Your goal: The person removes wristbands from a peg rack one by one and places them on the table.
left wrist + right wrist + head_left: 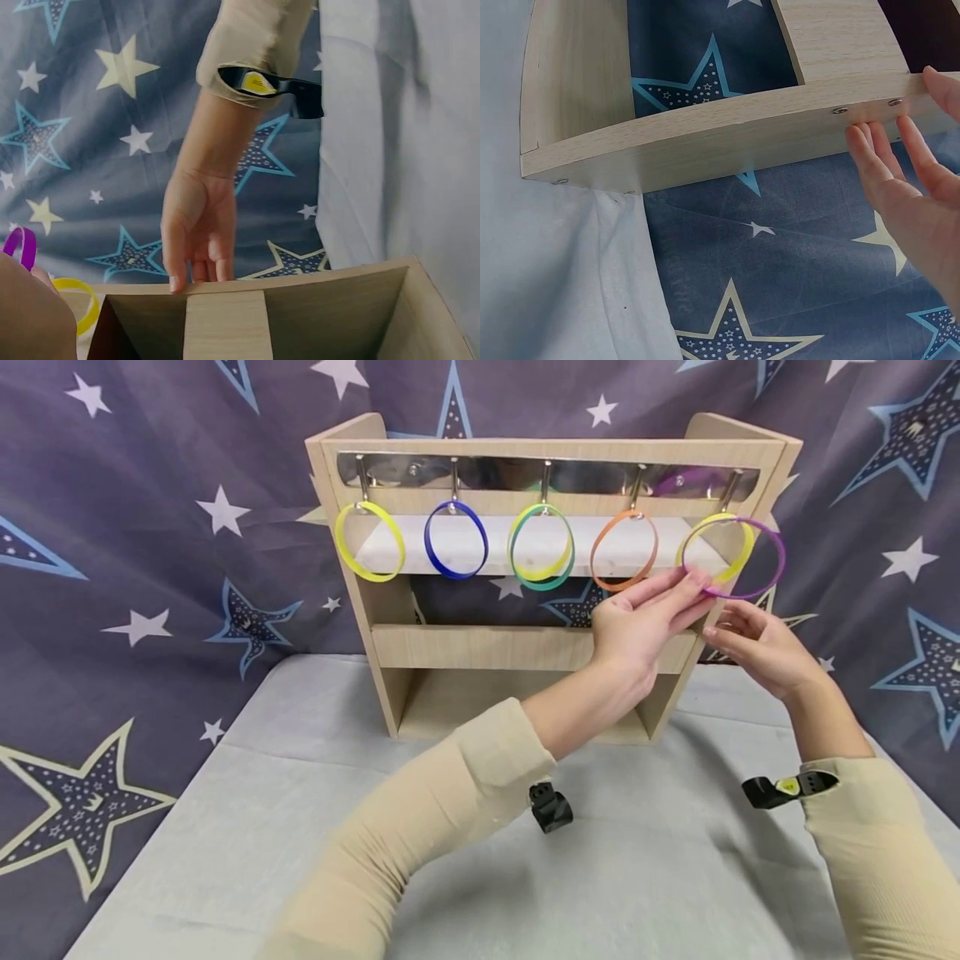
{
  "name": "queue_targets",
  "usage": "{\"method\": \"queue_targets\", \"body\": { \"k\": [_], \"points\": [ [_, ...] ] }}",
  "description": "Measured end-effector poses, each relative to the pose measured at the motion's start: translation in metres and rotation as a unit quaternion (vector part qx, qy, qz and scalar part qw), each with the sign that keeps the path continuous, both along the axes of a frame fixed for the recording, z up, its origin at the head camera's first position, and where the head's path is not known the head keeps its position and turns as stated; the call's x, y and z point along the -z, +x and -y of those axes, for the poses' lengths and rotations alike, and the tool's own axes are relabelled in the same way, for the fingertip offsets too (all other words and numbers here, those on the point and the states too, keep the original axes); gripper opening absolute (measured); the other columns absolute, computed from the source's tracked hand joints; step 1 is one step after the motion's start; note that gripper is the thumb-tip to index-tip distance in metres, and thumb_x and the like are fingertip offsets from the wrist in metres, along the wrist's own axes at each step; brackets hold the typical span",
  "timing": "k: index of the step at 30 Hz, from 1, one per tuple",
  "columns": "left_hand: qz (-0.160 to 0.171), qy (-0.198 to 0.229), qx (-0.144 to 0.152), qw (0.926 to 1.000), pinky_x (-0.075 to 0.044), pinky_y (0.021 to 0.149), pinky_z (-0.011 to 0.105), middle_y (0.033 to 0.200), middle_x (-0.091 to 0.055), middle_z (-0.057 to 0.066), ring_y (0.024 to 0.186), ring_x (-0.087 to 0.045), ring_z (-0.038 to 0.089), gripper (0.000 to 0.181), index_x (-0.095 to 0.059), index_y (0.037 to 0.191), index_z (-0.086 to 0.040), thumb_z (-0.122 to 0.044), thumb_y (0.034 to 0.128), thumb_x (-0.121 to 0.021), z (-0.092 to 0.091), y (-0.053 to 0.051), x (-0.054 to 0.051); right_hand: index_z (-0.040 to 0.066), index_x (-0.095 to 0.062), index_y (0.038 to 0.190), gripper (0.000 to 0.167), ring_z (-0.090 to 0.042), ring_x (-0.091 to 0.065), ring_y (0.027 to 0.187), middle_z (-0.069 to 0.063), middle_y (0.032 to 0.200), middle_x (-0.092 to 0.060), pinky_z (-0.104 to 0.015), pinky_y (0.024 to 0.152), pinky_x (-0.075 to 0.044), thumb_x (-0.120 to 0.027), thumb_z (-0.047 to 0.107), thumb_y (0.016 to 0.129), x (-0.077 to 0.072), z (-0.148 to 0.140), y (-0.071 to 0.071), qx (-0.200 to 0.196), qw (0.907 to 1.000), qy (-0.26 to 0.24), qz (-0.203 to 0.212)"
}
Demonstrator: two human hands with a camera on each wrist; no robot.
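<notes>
My left hand (633,625) pinches a thin purple ring (784,560) by its lower left edge, in front of the rightmost hook (731,487). A yellow ring (750,547) hangs from that hook, partly overlapped by the purple one; whether the purple ring touches the hook I cannot tell. My right hand (772,652) is at the right side of the wooden shelf (480,647). In the right wrist view, the right hand's fingertips (859,135) rest against the outer side panel (735,139), with the thumb at its front edge.
On the metal hook rail (495,472) hang another yellow ring (401,547), a blue ring (486,547), overlapping yellow and green rings (572,556), and an orange ring (594,560). The shelf stands on a white-covered table (300,827) before a star-patterned cloth (172,568).
</notes>
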State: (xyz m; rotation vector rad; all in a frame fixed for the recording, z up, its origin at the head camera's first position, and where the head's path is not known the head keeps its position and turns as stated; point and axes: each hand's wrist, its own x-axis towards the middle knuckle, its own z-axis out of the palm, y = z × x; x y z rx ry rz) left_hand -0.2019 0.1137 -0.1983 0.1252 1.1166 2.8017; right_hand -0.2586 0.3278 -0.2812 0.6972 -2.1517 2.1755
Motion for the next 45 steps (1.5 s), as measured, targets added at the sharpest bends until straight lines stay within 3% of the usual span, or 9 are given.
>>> {"method": "queue_targets", "body": {
  "k": [5,14,23,29,32,37,39,42,45],
  "points": [
    [0.002,-0.034,0.016,0.9993,-0.063,0.080,0.032,0.103,-0.071,0.024,0.099,-0.069,0.035,0.020,-0.072,0.102,0.005,0.005,0.0821,-0.069,0.006,-0.002,0.004,0.015,-0.057,0.119,0.032,-0.004,-0.058,0.088,0.005,0.097,-0.063,-0.011,0.078,-0.055,-0.050,-0.005,0.095,-0.002,0.000,-0.001,0.007,0.9999,0.006,0.005],
    [0.038,-0.095,0.146,0.9841,-0.058,0.093,0.040,0.116,-0.063,0.030,0.112,-0.062,0.039,0.026,-0.066,0.111,0.011,0.011,0.0853,-0.062,0.015,-0.017,0.013,0.010,-0.062,0.119,0.039,-0.007,-0.066,0.095,0.002,0.105,-0.070,-0.015,0.085,-0.056,-0.043,-0.013,0.094,0.000,-0.001,-0.005,-0.054,0.9976,-0.039,-0.021],
    [0.045,-0.183,0.269,0.9447,-0.044,0.113,0.043,0.134,-0.052,0.028,0.128,-0.051,0.035,0.034,-0.055,0.127,0.011,0.006,0.0938,-0.053,0.026,-0.031,0.024,0.016,-0.059,0.109,0.024,-0.005,-0.062,0.087,0.007,0.091,-0.064,-0.012,0.077,-0.055,-0.052,-0.003,0.094,0.000,0.000,-0.002,0.052,0.9980,0.032,0.018],
    [0.052,-0.245,0.323,0.9128,-0.043,0.114,0.039,0.138,-0.052,0.026,0.132,-0.049,0.033,0.035,-0.052,0.132,0.008,0.001,0.0972,-0.050,0.031,-0.037,0.032,0.016,-0.059,0.113,0.029,-0.004,-0.065,0.090,0.007,0.098,-0.068,-0.011,0.079,-0.057,-0.052,-0.005,0.094,0.000,-0.001,-0.001,0.017,0.9998,0.001,0.004],
    [0.035,-0.278,0.347,0.8952,-0.042,0.114,0.037,0.111,-0.068,0.022,0.130,-0.053,0.031,0.036,-0.050,0.133,0.008,-0.002,0.0988,-0.048,0.032,-0.041,0.040,0.015,-0.058,0.115,0.030,-0.005,-0.064,0.090,0.005,0.100,-0.067,-0.012,0.079,-0.057,-0.053,-0.006,0.093,0.000,-0.001,-0.001,0.008,1.0000,-0.004,0.003],
    [0.042,-0.300,0.365,0.8803,-0.044,0.113,0.036,0.074,-0.063,0.004,0.123,-0.056,0.030,0.037,-0.049,0.133,0.010,-0.003,0.0988,-0.048,0.035,-0.046,0.057,0.015,-0.056,0.116,0.033,-0.004,-0.061,0.089,0.006,0.098,-0.064,-0.011,0.079,-0.056,-0.049,-0.008,0.094,0.001,0.002,0.000,0.012,0.9999,0.007,0.009],
    [0.050,-0.308,0.367,0.8762,-0.044,0.113,0.036,0.078,-0.064,0.005,0.130,-0.052,0.032,0.037,-0.049,0.134,0.009,-0.003,0.0985,-0.049,0.037,-0.046,0.064,0.015,-0.056,0.115,0.031,-0.004,-0.061,0.089,0.006,0.098,-0.063,-0.011,0.079,-0.056,-0.050,-0.007,0.094,0.001,0.002,0.000,0.015,0.9998,0.009,0.011],
    [0.060,-0.323,0.370,0.8690,-0.046,0.111,0.035,0.105,-0.070,0.019,0.134,-0.048,0.032,0.038,-0.050,0.134,0.008,-0.004,0.0981,-0.051,0.038,-0.047,0.075,0.016,-0.056,0.113,0.030,-0.004,-0.060,0.088,0.007,0.097,-0.062,-0.010,0.079,-0.055,-0.051,-0.007,0.094,0.000,0.001,0.000,0.022,0.9996,0.012,0.013],
    [0.072,-0.334,0.365,0.8659,-0.047,0.110,0.035,0.133,-0.056,0.024,0.124,-0.058,0.030,0.036,-0.053,0.132,0.008,-0.004,0.0974,-0.052,0.039,-0.047,0.085,0.016,-0.057,0.113,0.031,-0.003,-0.060,0.089,0.007,0.097,-0.062,-0.010,0.079,-0.055,-0.051,-0.007,0.093,0.000,0.001,0.001,0.022,0.9996,0.009,0.012]
  ]
}}
